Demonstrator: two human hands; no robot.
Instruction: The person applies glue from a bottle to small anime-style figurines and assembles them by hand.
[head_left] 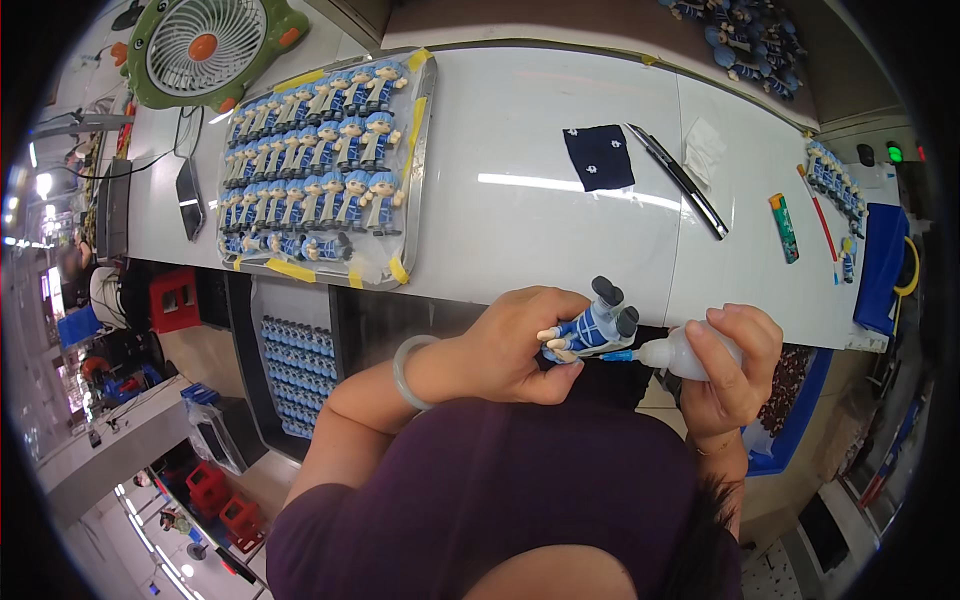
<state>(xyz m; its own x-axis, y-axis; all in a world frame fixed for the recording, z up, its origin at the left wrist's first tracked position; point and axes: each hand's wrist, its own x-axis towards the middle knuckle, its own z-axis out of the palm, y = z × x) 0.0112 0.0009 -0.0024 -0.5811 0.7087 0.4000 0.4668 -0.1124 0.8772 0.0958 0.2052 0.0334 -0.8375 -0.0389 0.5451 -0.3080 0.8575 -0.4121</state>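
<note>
My left hand [512, 345] grips a small blue-and-white figurine [592, 325] with grey shoes, held sideways just over the near edge of the white table [520, 210]. A pale bangle sits on that wrist. My right hand [730, 375] holds a small white squeeze bottle [680, 355], and its blue nozzle tip touches the figurine's side. Both hands are close together, right in front of my body.
A metal tray [424, 120] at the left holds several rows of the same blue figurines under clear film. A green fan [205, 45] stands behind it. A dark blue cloth [598, 157], a long black tool [680, 180], a green lighter [785, 227] and more figurines [832, 180] lie to the right.
</note>
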